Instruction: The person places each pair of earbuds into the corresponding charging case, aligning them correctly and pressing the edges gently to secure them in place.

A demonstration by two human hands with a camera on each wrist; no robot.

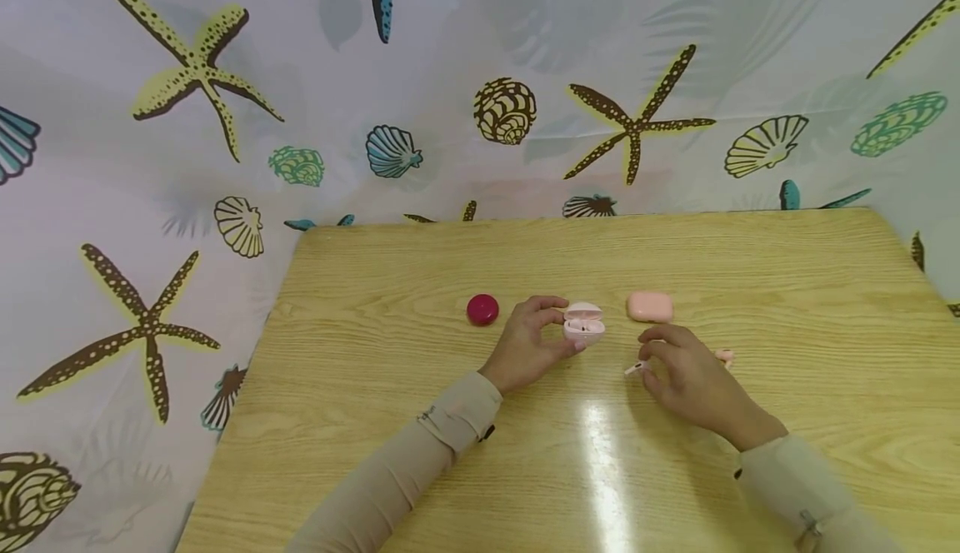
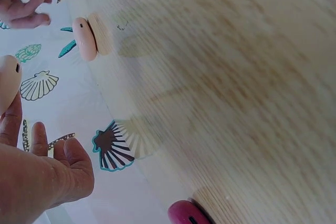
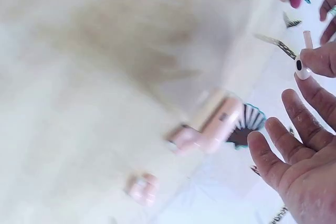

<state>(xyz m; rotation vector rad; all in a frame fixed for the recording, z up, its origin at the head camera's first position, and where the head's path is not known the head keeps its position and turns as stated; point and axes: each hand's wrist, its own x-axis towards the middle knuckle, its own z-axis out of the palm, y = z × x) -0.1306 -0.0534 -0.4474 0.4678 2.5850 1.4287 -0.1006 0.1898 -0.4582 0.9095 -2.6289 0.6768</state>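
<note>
My left hand (image 1: 528,345) grips a pale pink earbud case (image 1: 583,332) above the table, its lid raised. Inside the case something pale sits, too small to make out fully. With thumb and forefinger, my right hand (image 1: 690,382) pinches a white earbud (image 3: 301,67) by its stem end; the other fingers are spread. A peach-pink case (image 1: 650,306), lid down, lies on the table just beyond the right hand. Beside that hand, partly hidden by it in the head view, are loose pink earbuds (image 1: 724,356); two (image 3: 143,188) show blurred in the right wrist view.
A round crimson case (image 1: 482,310) rests on the wooden table (image 1: 360,386), left of my left hand. Behind the table and along its left side hangs a white cloth (image 1: 450,53) printed with starfish and shells.
</note>
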